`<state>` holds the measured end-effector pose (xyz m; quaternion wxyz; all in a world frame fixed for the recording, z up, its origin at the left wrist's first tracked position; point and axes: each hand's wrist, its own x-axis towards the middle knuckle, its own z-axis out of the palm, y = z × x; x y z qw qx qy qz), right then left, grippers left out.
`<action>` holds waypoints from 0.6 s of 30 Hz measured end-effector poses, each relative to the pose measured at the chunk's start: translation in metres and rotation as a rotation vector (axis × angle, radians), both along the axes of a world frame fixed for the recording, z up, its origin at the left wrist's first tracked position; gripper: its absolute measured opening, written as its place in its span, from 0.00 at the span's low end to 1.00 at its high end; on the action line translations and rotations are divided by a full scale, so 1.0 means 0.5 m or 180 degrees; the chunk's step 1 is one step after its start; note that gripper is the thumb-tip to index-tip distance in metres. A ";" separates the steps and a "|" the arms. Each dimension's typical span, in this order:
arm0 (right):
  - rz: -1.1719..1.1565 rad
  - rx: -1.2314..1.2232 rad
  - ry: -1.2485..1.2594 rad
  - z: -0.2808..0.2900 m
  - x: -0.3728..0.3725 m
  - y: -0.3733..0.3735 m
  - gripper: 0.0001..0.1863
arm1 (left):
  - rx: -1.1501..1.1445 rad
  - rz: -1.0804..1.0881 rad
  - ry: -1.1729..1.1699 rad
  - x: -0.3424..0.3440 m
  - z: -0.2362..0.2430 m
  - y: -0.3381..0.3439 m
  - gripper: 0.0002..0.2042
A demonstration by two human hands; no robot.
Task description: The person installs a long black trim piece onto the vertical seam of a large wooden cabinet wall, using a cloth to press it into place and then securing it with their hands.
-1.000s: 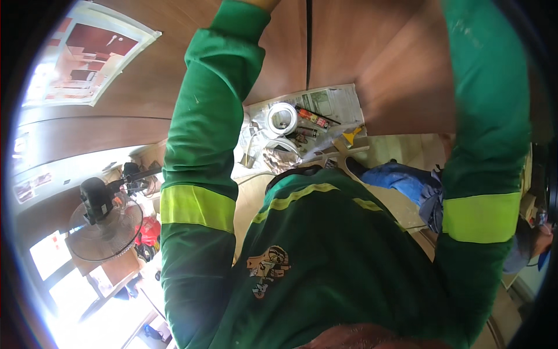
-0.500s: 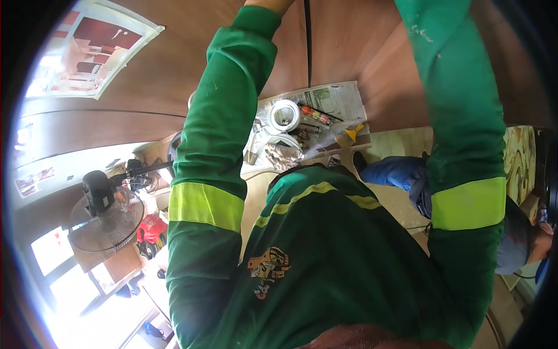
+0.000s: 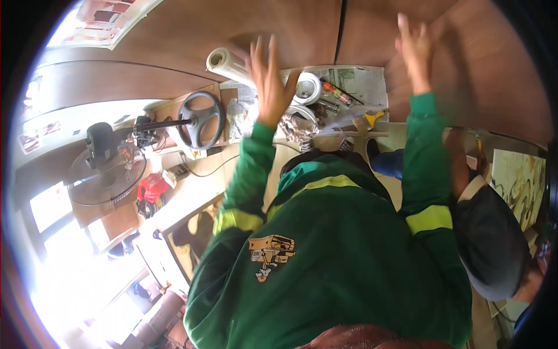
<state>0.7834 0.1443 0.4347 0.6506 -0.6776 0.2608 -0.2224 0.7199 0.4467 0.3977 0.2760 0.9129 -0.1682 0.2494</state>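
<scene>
My left hand (image 3: 270,84) is raised with its fingers spread and nothing in it. It is nearest to a roll of whitish plastic film (image 3: 229,64), whose far end it partly hides. My right hand (image 3: 414,52), slightly smeared by motion, is held up by the brown wood-look panel (image 3: 383,35); its fingers look stretched out and it holds nothing. Whether either hand touches the panel I cannot tell. Beyond my left hand, a white ring-shaped roll (image 3: 310,88) and a red and black cartridge tube (image 3: 337,92) lie on newspaper (image 3: 372,87).
A yellow-handled brush (image 3: 375,118) and crumpled material (image 3: 299,128) lie on the same ledge. To the left are a steering wheel (image 3: 200,119), a standing fan (image 3: 107,168) and a red bag (image 3: 154,187). Another person (image 3: 491,238) is close by my right arm.
Both hands have come down into view from above the upper edge, and my arms are drawn closer. The film roll and steering wheel now show. The person at right has moved nearer.
</scene>
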 end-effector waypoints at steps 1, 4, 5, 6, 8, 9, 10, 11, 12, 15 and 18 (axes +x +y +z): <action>0.0685 0.0372 0.0316 -0.071 -0.072 0.012 0.43 | -0.0204 0.0430 0.0743 -0.103 -0.105 0.072 0.43; 0.1178 -0.1477 0.1218 -0.419 -0.238 -0.026 0.37 | -0.0646 0.1189 0.2108 -0.500 -0.435 0.258 0.41; 0.1051 -0.2096 0.1237 -0.508 -0.310 -0.030 0.34 | -0.0052 0.1403 0.2729 -0.658 -0.500 0.332 0.43; 0.1186 -0.1811 0.1733 -0.571 -0.380 -0.039 0.29 | -0.0070 0.1730 0.4209 -0.779 -0.523 0.372 0.42; 0.1405 0.0081 0.2757 -0.658 -0.526 -0.049 0.19 | 0.1078 0.0696 0.5569 -1.008 -0.556 0.494 0.33; 0.1432 0.0623 0.3112 -0.700 -0.578 -0.061 0.15 | 0.0619 -0.0088 0.5595 -1.109 -0.552 0.495 0.28; 0.1491 0.0844 0.3361 -0.767 -0.604 -0.083 0.15 | 0.1868 -0.0735 0.3998 -1.122 -0.523 0.443 0.25; 0.1688 0.1271 0.3757 -0.810 -0.645 -0.065 0.14 | 0.0714 -0.0061 0.5632 -1.208 -0.486 0.443 0.24; 0.1759 0.1301 0.3757 -0.815 -0.609 -0.078 0.14 | -0.2006 0.1950 0.6608 -1.214 -0.496 0.364 0.23; 0.2066 0.1066 0.3648 -0.716 -0.514 -0.089 0.13 | -0.3358 0.3757 0.6082 -1.176 -0.479 0.229 0.21; 0.2210 -0.0026 0.2919 -0.638 -0.415 -0.076 0.19 | -0.1273 0.1778 0.4987 -1.098 -0.550 0.291 0.20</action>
